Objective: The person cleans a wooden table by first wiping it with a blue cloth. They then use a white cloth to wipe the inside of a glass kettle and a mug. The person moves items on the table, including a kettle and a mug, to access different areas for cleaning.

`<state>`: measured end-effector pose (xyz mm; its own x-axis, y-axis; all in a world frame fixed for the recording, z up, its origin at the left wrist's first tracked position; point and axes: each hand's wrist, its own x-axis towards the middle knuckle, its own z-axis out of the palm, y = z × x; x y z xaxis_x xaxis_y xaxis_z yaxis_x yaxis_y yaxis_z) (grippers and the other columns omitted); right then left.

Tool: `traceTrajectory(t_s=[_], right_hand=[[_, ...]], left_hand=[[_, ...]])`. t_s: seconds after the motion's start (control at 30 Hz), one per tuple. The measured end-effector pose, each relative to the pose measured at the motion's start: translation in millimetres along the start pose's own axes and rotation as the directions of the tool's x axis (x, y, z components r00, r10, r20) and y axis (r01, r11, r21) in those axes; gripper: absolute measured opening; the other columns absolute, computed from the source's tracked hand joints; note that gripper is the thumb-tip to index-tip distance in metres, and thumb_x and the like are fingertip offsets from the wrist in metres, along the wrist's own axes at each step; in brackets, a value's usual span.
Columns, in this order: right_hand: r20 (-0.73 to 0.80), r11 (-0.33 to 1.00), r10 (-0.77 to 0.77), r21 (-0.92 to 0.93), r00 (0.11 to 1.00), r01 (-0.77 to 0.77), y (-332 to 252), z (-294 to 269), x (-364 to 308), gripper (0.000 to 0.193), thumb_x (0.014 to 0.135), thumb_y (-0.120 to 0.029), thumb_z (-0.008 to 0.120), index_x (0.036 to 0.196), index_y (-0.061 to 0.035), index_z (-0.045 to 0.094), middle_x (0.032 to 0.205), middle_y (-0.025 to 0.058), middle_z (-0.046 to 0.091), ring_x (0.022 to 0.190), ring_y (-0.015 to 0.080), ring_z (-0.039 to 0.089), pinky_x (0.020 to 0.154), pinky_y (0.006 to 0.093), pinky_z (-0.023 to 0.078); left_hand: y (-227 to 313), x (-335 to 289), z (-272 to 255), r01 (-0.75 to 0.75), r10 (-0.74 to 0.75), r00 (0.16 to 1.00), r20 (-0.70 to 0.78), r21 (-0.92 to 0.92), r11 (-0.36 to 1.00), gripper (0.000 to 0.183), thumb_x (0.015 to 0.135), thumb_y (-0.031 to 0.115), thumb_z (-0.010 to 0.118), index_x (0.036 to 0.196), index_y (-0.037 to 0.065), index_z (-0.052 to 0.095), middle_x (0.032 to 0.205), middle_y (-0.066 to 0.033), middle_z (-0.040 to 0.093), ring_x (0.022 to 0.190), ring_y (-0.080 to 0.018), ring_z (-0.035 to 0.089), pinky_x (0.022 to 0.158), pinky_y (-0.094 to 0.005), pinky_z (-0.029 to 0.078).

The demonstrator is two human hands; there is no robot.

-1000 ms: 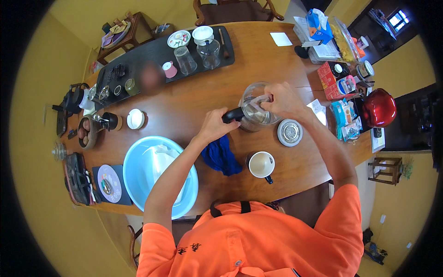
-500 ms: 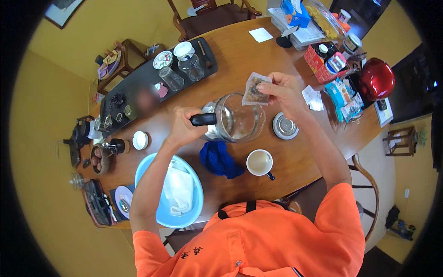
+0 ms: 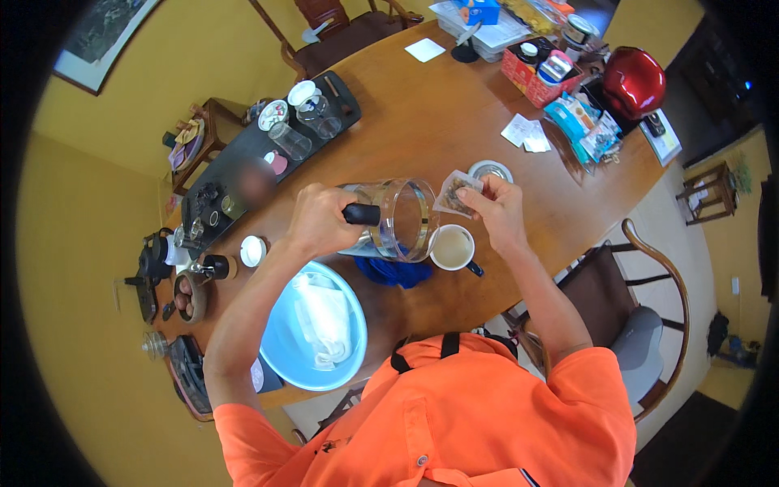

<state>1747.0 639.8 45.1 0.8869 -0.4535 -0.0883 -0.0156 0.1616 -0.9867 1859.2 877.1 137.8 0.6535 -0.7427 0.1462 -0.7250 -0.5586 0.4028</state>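
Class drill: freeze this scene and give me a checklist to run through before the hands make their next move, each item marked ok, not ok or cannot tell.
1. Left hand closed round the black handle of the jug: ok.
2. Jug level: not ok; it is tilted, mouth toward the person's right.
3. Tea bag pinched in the right hand: ok.
4. Tea bag clear of the jug's rim: cannot tell; they look very close in this single view.
5. Mug upright on the table: ok.
6. Round lid off the jug: ok; it lies on the table.
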Motion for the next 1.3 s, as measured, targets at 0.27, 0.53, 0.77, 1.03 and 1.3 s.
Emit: traceTrajectory(t_s=[0.27, 0.53, 0.77, 1.03, 1.3], right_hand=[[0.033, 0.793, -0.422, -0.47, 0.906, 0.387, 25, -7, -47, 0.019, 0.07, -0.011, 0.072, 0.07, -0.0014, 0.056, 0.061, 0.0109, 0.054, 0.054, 0.0233, 0.053, 0.05, 0.0342, 0.042], [0.216, 0.51, -0.542, -0.684, 0.812, 0.522, 37, -4, -54, 0.021, 0.062, -0.01, 0.073, 0.074, -0.0033, 0.057, 0.073, 0.0112, 0.056, 0.072, 0.0312, 0.058, 0.061, 0.0413, 0.047], [0.206, 0.53, -0.499, -0.696, 0.842, 0.484, 36, -12, -61, 0.021, 0.063, -0.009, 0.072, 0.077, -0.0025, 0.058, 0.074, 0.0115, 0.057, 0.074, 0.0313, 0.058, 0.062, 0.0419, 0.047], [0.172, 0.557, -0.472, -0.703, 0.865, 0.443, 41, -21, -63, 0.02, 0.064, -0.009, 0.072, 0.079, -0.0024, 0.06, 0.072, 0.0118, 0.058, 0.071, 0.0316, 0.058, 0.061, 0.0421, 0.046], [0.08, 0.625, -0.505, -0.653, 0.859, 0.428, 49, -27, -60, 0.019, 0.062, -0.008, 0.07, 0.07, -0.0015, 0.055, 0.068, 0.0125, 0.057, 0.065, 0.032, 0.057, 0.057, 0.042, 0.044]], left_hand=[[36, 15, 32, -0.23, 0.163, 0.956, 0.243, 0.282, 0.931, 0.012, 0.058, 0.02, 0.065, 0.062, 0.008, 0.065, 0.062, -0.017, 0.061, 0.061, -0.0358, 0.061, 0.059, -0.0449, 0.049], [80, 27, 39, -0.349, 0.175, 0.887, 0.427, 0.374, 0.859, 0.014, 0.059, 0.015, 0.063, 0.066, 0.005, 0.068, 0.068, -0.02, 0.064, 0.066, -0.0366, 0.064, 0.063, -0.0441, 0.052], [111, 35, 42, -0.428, 0.162, 0.833, 0.53, 0.428, 0.796, 0.014, 0.063, 0.015, 0.067, 0.071, 0.005, 0.069, 0.073, -0.0177, 0.067, 0.07, -0.033, 0.067, 0.063, -0.0407, 0.054], [125, 40, 55, -0.49, 0.19, 0.803, 0.565, 0.445, 0.75, 0.015, 0.063, 0.016, 0.067, 0.073, 0.005, 0.069, 0.073, -0.0168, 0.067, 0.071, -0.0316, 0.067, 0.063, -0.04, 0.054], [140, 45, 60, -0.521, 0.187, 0.784, 0.592, 0.464, 0.717, 0.015, 0.063, 0.017, 0.069, 0.073, 0.006, 0.07, 0.074, -0.0158, 0.067, 0.072, -0.0308, 0.068, 0.063, -0.0389, 0.054]])
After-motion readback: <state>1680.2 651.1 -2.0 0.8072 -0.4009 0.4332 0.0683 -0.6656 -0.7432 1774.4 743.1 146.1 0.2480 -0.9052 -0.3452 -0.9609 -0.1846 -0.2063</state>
